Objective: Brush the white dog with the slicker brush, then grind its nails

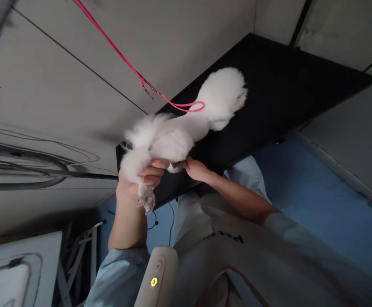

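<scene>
A white fluffy dog (pixel 176 136) stands on a black grooming table (pixel 288 85), its rounded head (pixel 224 94) toward the far side. My left hand (pixel 153 172) is closed round one of its hind legs (pixel 135 163), and the damp-looking paw (pixel 146 198) sticks out below my fingers. Close under the dog's belly, my right hand (pixel 198 169) is closed with fingertips pinched together. A small pale, rounded shape (pixel 175 168) lies beside those fingertips; what they hold is hidden. A pink grooming loop (pixel 186 106) hangs round the dog's neck or shoulders.
The pink leash runs up to the top left past a metal clip (pixel 147 92). A pale wall (pixel 77 85) borders the table's left side. Hoses and cables (pixel 26 170) hang at left, above a folding frame (pixel 77 260). Below lies a blue floor (pixel 307 183).
</scene>
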The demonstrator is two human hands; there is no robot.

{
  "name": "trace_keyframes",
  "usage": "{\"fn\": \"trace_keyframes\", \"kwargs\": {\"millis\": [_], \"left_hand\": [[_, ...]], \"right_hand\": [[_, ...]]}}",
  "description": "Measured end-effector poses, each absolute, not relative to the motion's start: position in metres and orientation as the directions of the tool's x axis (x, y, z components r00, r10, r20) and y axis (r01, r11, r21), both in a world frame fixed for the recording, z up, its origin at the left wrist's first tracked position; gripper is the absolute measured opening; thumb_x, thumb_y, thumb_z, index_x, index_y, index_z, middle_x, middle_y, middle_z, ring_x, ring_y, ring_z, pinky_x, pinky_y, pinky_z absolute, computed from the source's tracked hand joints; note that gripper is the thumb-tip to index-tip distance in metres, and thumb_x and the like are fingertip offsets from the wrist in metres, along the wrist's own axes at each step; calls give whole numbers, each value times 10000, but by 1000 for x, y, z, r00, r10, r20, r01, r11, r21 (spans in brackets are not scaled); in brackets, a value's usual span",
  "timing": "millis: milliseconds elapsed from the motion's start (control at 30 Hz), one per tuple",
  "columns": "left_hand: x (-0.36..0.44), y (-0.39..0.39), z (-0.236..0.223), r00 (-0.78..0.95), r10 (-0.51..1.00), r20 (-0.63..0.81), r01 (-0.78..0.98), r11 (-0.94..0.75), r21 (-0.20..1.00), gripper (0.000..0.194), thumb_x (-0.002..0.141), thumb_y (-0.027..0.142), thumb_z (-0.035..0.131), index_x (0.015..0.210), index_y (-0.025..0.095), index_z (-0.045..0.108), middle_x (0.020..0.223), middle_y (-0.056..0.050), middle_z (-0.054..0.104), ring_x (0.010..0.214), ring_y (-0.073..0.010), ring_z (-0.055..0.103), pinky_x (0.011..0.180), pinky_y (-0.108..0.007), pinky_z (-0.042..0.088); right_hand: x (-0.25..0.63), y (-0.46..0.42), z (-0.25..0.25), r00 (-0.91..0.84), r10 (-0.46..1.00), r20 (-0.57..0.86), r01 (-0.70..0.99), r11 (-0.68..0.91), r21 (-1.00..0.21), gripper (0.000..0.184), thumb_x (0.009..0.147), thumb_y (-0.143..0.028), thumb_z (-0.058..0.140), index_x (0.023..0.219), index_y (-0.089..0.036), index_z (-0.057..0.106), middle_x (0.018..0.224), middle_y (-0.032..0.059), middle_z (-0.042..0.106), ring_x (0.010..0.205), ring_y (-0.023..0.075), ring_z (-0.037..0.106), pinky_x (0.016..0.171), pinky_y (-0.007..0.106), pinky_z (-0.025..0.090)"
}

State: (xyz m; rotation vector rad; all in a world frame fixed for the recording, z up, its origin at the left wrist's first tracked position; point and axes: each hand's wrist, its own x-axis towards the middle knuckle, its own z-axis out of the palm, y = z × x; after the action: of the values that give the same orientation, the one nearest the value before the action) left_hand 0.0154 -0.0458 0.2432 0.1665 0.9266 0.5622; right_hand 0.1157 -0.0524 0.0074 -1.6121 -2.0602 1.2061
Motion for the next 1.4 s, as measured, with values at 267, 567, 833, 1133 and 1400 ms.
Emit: {"fn": "trace_keyframes", "kwargs": {"millis": [267,567,833,1133,1400], "left_hand": [[15,-42,247,454,506,-734,-416,848,328,244,924,213,320,697,180,401,545,18,427,293,-36,355,272,-129,265],[15,-44,248,385,522,-761,-460,824,332,222,922,258,379,715,179,401,564,26,392,307,-36,293,283,-157,231],[13,-42,248,427,538,-727,-451,823,344,275,932,270,354,671,183,366,571,19,407,303,-24,309,281,-131,261],[9,-35,245,478,534,-697,-414,837,357,197,909,221,361,716,186,376,588,21,402,312,-36,343,297,-143,301],[14,-37,248,553,517,-653,-357,856,374,197,915,177,335,723,180,378,617,19,419,347,-29,429,354,-137,383]], "right_hand": [[94,-89,-4,-493,797,-350,658,78,-749,331,968,-355,357,1013,-149,612,1003,142,710,892,237,690,723,286,482],[93,-78,-2,-425,822,-379,692,25,-721,306,954,-316,399,1055,-119,609,1019,171,705,942,255,680,764,297,475],[101,-52,3,-308,900,-309,674,-23,-738,426,1005,-337,231,1311,-120,432,1227,188,620,1099,245,617,839,307,447],[107,-49,11,-279,907,-315,715,-23,-699,458,1003,-351,202,1290,-113,469,1226,195,620,1130,253,601,877,319,443],[89,-83,-1,-335,855,-396,731,-30,-682,444,982,-427,278,1152,-153,583,1106,170,679,1042,283,650,855,366,475]]}}
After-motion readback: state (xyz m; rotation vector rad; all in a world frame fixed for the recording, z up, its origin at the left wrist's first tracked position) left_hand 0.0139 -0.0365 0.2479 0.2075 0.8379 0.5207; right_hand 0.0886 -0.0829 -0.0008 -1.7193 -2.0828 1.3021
